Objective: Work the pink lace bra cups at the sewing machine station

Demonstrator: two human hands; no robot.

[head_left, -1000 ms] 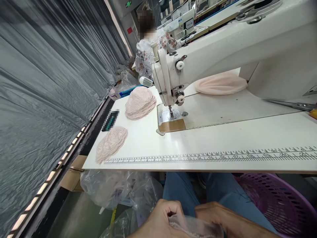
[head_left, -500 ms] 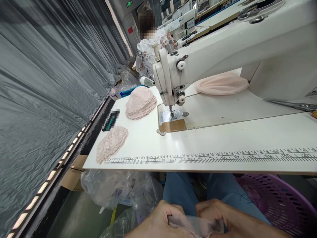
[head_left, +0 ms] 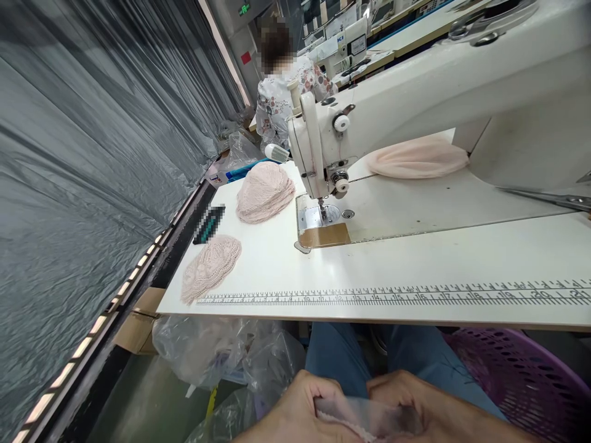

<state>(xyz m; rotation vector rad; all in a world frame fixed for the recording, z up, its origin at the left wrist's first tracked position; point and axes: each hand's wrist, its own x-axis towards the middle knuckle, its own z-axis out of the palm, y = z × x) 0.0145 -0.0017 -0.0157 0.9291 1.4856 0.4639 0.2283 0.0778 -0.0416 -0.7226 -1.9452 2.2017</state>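
Table (head_left: 415,258): sewing machine (head_left: 415,104) along far edge.
Basket (head_left: 521,381): purple, below near edge, right.
Lace stack (head_left: 265,191): near left edge.
Left hand (head_left: 305,412): fingers pinching clear bag (head_left: 364,415), in lap.
Right hand (head_left: 429,409): fingers gripping bag's other end.

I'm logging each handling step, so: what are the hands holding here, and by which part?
Both the left hand and right hand pinch a sheer pinkish fabric piece by its upper edge, above the lap.

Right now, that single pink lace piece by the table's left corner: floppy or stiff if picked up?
Lace piece: likely floppy, since it lies flat and slightly rumpled. Probably very light; its knit looks open. Unlikely to roll, though a push across the smooth white table may bunch it.
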